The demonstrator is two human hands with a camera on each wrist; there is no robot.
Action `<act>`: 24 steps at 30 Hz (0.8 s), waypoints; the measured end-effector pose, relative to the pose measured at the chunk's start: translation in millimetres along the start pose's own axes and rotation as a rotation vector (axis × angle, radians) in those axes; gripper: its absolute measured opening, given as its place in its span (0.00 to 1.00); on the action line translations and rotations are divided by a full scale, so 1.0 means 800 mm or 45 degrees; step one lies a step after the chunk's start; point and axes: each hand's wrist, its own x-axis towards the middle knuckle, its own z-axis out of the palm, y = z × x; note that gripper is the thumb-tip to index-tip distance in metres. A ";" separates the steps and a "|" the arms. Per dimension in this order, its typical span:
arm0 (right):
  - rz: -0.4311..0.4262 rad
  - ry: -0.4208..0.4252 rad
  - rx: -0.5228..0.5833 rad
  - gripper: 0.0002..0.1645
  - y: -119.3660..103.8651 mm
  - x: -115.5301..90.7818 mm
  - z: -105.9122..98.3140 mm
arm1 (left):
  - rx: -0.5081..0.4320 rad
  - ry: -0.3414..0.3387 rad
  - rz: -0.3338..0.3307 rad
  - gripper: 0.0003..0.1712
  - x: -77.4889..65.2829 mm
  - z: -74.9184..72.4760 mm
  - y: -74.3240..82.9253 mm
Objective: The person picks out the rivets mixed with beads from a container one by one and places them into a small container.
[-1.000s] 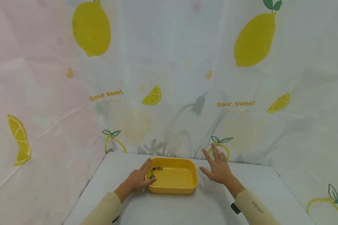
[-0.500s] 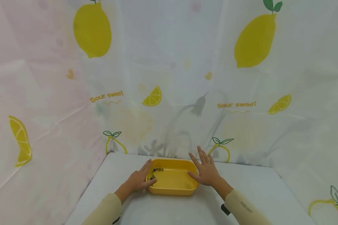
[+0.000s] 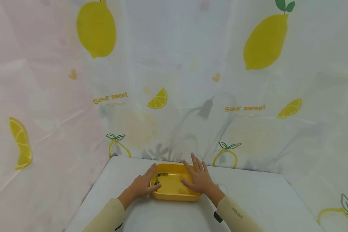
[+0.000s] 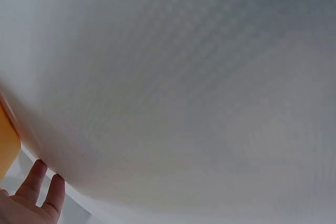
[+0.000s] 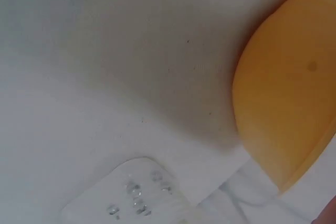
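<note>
In the head view a shallow yellow tray stands on the white table, with several small glass marbles along its left end. My left hand rests against the tray's left end, fingers straight along the rim and thumb over the front left corner. Two fingertips show beside the tray's wall in the left wrist view. Over the tray's right end, my right hand spreads its fingers and holds nothing. The right wrist view shows the tray's outer wall and only an edge of that hand.
Right of the tray, partly behind the right forearm, lies a small whitish dish bearing several clear beads. The table ends at the back against a lemon-print cloth, which also hangs at both sides.
My right hand has moved left from beside the tray to over its right end, uncovering part of the whitish dish. My left hand, the tray and the marbles have stayed in place.
</note>
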 end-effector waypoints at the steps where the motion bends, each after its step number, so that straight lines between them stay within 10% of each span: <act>1: 0.000 0.003 -0.005 0.47 -0.005 0.002 0.002 | -0.001 -0.002 0.002 0.51 0.000 0.000 0.000; 24: -0.054 -0.054 0.046 0.49 -0.064 0.031 0.035 | 0.008 0.035 0.048 0.50 -0.001 0.005 -0.005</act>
